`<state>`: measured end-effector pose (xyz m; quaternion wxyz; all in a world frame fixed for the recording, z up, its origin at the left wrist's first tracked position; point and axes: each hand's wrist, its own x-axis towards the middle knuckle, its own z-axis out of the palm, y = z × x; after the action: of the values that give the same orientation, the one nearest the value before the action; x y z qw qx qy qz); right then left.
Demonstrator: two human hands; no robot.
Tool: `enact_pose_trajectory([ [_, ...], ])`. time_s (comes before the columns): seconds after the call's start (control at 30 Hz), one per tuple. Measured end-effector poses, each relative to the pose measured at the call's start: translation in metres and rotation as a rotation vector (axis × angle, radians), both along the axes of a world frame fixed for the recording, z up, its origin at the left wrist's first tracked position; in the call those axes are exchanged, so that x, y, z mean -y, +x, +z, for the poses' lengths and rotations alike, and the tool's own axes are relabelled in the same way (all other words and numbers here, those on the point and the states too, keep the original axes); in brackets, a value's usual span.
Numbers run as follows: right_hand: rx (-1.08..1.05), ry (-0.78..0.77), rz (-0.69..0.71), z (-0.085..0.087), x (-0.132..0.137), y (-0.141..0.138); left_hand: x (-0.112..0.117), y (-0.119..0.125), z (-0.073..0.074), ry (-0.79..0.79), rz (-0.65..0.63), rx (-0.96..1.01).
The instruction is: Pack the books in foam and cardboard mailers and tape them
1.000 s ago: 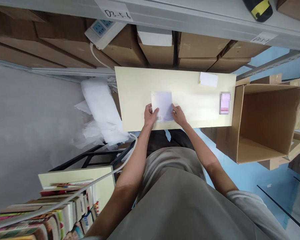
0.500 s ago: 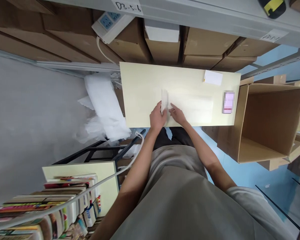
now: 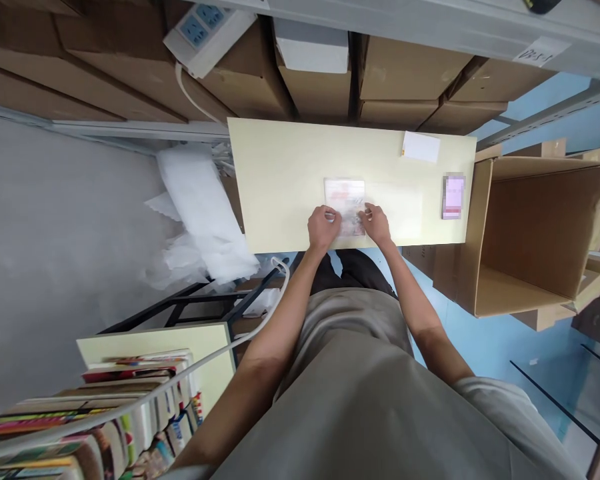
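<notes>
A thin book (image 3: 349,193) with a pale cover and faint reddish and dark print lies on the cream tabletop (image 3: 280,160); its details are blurred. My left hand (image 3: 324,227) grips its left edge near the lower corner, thumb and fingers closed. My right hand (image 3: 376,223) pinches the right edge at about the same height. A whitish translucent sheet (image 3: 400,210) lies flat on the table, reaching out to the right from the book. Whether it also runs under the book or around it, I cannot tell.
A white card (image 3: 421,147) and a pink-screened phone (image 3: 453,197) lie at the table's right. An open cardboard box (image 3: 485,233) stands beyond. White wrapping sheets (image 3: 200,207) hang at the left, near stacked books (image 3: 130,400) and a cable (image 3: 250,337). A boxed shelf with a power strip (image 3: 207,40) borders the back.
The book was standing edge-on in my left hand; it now lies with its printed face up. My right hand has moved right, from the sheet to the book's right edge.
</notes>
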<state>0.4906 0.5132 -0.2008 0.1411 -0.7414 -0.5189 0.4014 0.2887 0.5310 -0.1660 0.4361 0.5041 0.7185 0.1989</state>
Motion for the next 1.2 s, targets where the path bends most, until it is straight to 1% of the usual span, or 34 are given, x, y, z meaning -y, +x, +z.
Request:
enact_pose_trajectory([
  [0.23, -0.006, 0.029, -0.017, -0.002, 0.006, -0.007, -0.004, -0.001, 0.001, 0.001, 0.04, 0.006],
  [0.37, 0.008, 0.026, -0.012, -0.004, 0.006, -0.007, -0.002, -0.004, -0.004, 0.024, 0.061, -0.009],
  [0.47, 0.028, 0.031, 0.0, -0.007, 0.008, -0.008, -0.001, -0.005, -0.009, 0.062, 0.123, 0.027],
  [0.5, 0.041, 0.03, 0.007, -0.007, 0.008, -0.009, -0.002, -0.006, -0.011, 0.047, 0.154, 0.051],
  [0.6, 0.061, 0.015, 0.043, -0.009, 0.01, -0.017, -0.006, -0.014, -0.013, -0.069, 0.25, 0.113],
  [0.67, 0.023, -0.008, 0.072, -0.01, 0.012, -0.029, -0.007, -0.025, -0.01, -0.096, 0.303, 0.126],
  [0.7, -0.007, -0.018, 0.086, -0.011, 0.012, -0.036, -0.007, -0.031, -0.007, -0.078, 0.324, 0.126],
  [0.77, -0.052, -0.02, 0.119, -0.014, 0.013, -0.052, -0.005, -0.041, 0.002, -0.007, 0.354, 0.108],
  [0.83, -0.053, -0.004, 0.153, -0.016, 0.011, -0.065, 0.001, -0.044, 0.014, 0.062, 0.357, 0.077],
  [0.93, -0.049, -0.024, 0.185, -0.014, 0.006, -0.067, 0.01, -0.031, 0.034, 0.132, 0.309, 0.036],
  [1.0, -0.094, -0.063, 0.152, -0.008, 0.003, -0.056, 0.014, -0.013, 0.043, 0.165, 0.264, 0.058],
  [1.03, -0.133, -0.07, 0.112, -0.004, 0.003, -0.047, 0.016, -0.003, 0.047, 0.182, 0.239, 0.086],
  [1.1, -0.24, -0.048, -0.01, 0.008, 0.004, -0.026, 0.017, 0.015, 0.049, 0.212, 0.168, 0.16],
  [1.2, -0.393, 0.039, -0.173, 0.026, 0.009, 0.006, 0.014, 0.036, 0.041, 0.203, 0.02, 0.287],
])
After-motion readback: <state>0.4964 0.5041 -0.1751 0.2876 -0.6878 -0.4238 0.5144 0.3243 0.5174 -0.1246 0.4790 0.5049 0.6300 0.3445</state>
